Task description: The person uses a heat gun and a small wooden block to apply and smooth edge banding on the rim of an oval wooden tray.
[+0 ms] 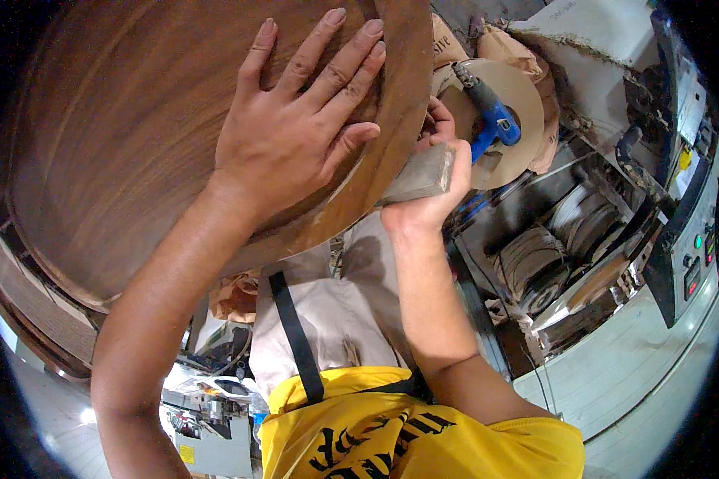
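A large brown wood-grain panel (120, 160) with a curved edge fills the upper left. On its face my left hand (295, 120) lies flat, fingers spread, holding nothing. My right hand (443, 172) is at the panel's right edge, its fingers curled around a flat greyish block (418, 177), perhaps a sanding block. One end of the block shows beside the palm; the rest passes under the panel's rim, so I cannot tell whether it touches the edge. Part of the right fingers is hidden behind the panel.
Beyond my right hand, a blue heat gun (499, 124) rests over a beige roll (531, 100) near brown paper sacks (515, 52). To the right stands a pale machine (647, 383) with spools (535, 255) inside and a control panel (691, 267). Other equipment (212, 431) is at the lower left.
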Demonstrator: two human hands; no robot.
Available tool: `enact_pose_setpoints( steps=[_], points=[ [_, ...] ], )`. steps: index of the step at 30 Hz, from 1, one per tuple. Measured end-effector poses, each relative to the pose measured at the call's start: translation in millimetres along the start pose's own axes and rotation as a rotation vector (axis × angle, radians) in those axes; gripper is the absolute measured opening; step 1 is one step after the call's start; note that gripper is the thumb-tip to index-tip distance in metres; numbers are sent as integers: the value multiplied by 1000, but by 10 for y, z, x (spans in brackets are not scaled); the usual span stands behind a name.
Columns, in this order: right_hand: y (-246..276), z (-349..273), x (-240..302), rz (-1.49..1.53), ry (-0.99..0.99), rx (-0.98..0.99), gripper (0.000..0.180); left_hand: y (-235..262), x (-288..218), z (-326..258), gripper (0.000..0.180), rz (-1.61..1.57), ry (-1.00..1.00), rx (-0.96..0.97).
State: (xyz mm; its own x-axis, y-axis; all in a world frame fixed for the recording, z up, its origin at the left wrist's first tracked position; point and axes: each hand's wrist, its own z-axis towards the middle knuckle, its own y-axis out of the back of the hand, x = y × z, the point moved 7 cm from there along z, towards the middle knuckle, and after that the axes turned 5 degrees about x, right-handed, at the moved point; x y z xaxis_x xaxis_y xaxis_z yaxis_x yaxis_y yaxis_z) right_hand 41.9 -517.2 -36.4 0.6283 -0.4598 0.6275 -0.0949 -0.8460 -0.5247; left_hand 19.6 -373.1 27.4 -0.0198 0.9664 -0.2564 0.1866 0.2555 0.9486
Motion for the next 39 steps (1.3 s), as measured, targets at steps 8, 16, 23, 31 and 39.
enact_pose_setpoints(
  steps=[8,16,23,31,39],
  points=[
    [-65,-149,-57,53,-54,-26,44,9,21,-32,66,-10,7,-15],
    [-47,-221,-163,179,-166,-5,43,-35,84,-75,68,-38,-11,-17],
    [0,194,-148,19,-153,201,43,-49,76,-63,74,-51,-2,-3],
    [-55,334,31,-331,35,185,35,-76,32,-22,77,36,-22,33],
    [-63,206,-6,-235,-37,114,33,-84,26,-30,76,67,-33,36]
  ],
)
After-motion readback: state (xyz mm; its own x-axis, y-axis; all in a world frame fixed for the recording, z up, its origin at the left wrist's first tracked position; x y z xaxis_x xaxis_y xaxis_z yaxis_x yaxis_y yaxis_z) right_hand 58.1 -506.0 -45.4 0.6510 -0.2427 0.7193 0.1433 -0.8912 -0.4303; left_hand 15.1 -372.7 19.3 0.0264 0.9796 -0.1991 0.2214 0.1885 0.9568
